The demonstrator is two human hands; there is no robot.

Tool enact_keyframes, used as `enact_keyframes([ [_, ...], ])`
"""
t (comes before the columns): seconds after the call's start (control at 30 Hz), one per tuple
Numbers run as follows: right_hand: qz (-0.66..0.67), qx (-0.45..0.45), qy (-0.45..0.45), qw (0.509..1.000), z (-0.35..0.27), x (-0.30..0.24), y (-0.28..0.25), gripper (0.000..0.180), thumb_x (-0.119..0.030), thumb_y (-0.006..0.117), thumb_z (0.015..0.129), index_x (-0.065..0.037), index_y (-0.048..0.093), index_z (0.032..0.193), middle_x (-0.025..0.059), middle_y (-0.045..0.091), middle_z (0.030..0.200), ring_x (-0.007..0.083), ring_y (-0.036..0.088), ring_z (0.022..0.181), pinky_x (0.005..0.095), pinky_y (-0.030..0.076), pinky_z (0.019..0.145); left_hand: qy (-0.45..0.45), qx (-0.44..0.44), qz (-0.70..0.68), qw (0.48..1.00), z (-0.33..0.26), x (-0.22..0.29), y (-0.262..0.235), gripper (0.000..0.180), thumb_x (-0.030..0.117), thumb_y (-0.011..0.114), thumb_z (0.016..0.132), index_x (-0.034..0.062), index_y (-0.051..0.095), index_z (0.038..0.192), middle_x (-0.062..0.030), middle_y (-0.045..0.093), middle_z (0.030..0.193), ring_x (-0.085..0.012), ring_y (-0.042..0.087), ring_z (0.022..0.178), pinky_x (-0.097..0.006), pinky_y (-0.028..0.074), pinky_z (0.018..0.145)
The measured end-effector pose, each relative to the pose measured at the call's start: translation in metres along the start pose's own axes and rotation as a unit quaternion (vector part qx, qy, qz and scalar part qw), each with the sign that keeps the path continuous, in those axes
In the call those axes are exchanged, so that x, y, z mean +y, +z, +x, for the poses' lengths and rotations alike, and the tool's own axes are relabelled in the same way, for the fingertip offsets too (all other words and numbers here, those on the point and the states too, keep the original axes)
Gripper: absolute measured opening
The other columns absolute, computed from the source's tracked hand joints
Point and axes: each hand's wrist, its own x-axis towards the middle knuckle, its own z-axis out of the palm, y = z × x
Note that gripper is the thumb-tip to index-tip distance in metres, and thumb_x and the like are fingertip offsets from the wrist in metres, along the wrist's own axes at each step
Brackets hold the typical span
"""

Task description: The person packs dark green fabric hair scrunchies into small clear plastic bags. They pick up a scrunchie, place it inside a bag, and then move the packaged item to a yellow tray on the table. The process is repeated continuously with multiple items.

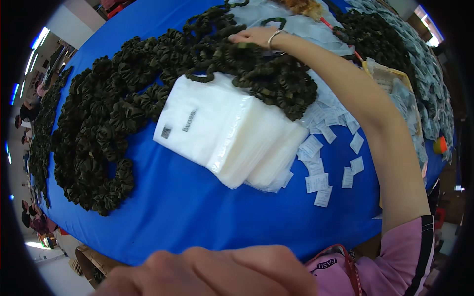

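Note:
Reaching to the back of the table, my right hand [254, 36] is closed on dark green scrunchies [212, 49] at the edge of their heap. A bangle circles its wrist. My left hand [212, 274] is very near the camera at the lower edge, knuckles bent like a fist; whatever it holds is hidden. Between the hands lies a stack of white plastic bags [212, 128], printed on top and fanned toward the right. More scrunchies [281, 81] rest over the stack's far edge. Small white paper packets [316, 182] are scattered to its right.
A blue cloth [173, 212] covers the table. Scrunchies in a long pile [98, 128] curve down the left side. At the right stand a tray [390, 79], heaps of grey-blue fabric pieces [427, 84] and an orange item [440, 145]. Other people sit at far left.

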Motion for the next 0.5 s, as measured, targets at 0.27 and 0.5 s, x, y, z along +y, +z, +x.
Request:
enact_keyframes([
  [0.27,0.117,0.141,-0.030,0.983,-0.096,-0.020,-0.079,0.038,-0.043,0.059,0.082,-0.012,0.069,0.102,0.0099,0.070,0.092,0.0248,0.066,0.083,0.0349,0.050,0.078,0.002,0.005,0.101,0.995,-0.007,0.011,-0.004,0.029,0.020,0.032,0.099,0.0117,0.040,0.072,0.0001,0.036,0.059,-0.0107,0.032,0.048,-0.031,0.036,0.063],
  [0.5,-0.275,-0.171,0.183,0.928,-0.174,0.060,-0.081,0.032,-0.022,0.051,0.083,0.004,0.065,0.097,0.0186,0.066,0.087,0.0280,0.066,0.079,0.0356,0.053,0.069,-0.012,-0.025,0.096,0.995,-0.007,0.002,-0.004,0.038,0.024,0.023,0.104,0.0123,0.038,0.071,-0.0001,0.035,0.058,-0.0112,0.031,0.047,-0.033,0.037,0.068],
])
